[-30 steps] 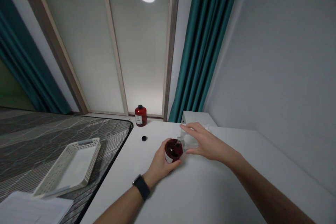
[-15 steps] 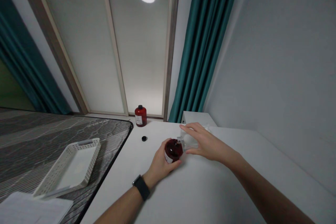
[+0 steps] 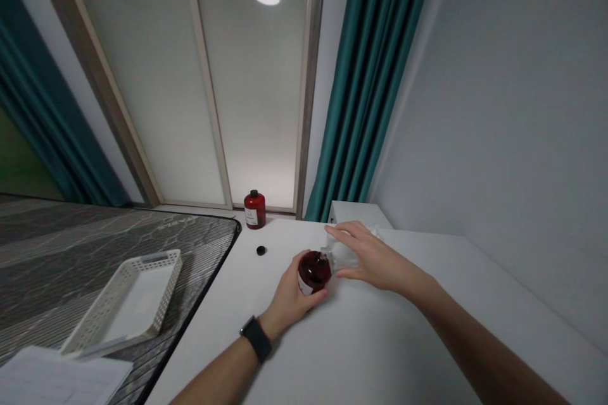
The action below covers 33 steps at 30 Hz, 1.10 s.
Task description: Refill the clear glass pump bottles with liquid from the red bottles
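My left hand (image 3: pixel 293 294), with a dark watch on its wrist, is wrapped round a dark red bottle (image 3: pixel 314 272) that has a white label. The bottle's mouth shows no cap. In my right hand (image 3: pixel 363 253) is a clear bottle (image 3: pixel 342 255), tipped on its side so that its neck meets the mouth of the red one. My fingers hide much of the clear bottle. Farther back on the white table (image 3: pixel 380 342), a small black cap (image 3: pixel 261 250) lies to the left of both hands.
A second red bottle (image 3: pixel 255 210) with a black cap stands at the table's far left corner. On the grey striped surface to the left sit a white basket (image 3: pixel 164 291) and white papers (image 3: pixel 61 376). A white cabinet (image 3: pixel 361 214) is behind the table.
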Available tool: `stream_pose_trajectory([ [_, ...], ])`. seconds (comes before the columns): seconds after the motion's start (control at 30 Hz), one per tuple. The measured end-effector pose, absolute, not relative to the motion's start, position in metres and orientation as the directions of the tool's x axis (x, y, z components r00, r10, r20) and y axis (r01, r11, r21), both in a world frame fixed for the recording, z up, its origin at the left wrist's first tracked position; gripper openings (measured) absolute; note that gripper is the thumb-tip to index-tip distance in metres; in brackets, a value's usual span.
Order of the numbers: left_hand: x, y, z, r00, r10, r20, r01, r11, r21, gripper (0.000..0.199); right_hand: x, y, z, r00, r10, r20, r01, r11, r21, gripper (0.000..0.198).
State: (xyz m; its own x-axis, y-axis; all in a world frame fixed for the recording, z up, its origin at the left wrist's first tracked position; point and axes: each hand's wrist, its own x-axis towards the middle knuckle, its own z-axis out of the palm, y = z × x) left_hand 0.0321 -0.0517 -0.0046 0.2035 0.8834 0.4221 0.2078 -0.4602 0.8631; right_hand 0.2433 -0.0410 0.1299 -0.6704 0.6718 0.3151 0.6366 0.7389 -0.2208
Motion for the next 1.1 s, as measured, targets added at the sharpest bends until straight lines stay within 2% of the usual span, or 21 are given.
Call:
stream_pose_trajectory([
  [1.1,0.0327,-0.0522,-0.004,0.206,0.887,0.413,0.198,-0.451,0.871,0.076,0.2414,-0.0413,0.133,-0.68,0.663,0.313,0.633,0.746,-0.207,0.086],
])
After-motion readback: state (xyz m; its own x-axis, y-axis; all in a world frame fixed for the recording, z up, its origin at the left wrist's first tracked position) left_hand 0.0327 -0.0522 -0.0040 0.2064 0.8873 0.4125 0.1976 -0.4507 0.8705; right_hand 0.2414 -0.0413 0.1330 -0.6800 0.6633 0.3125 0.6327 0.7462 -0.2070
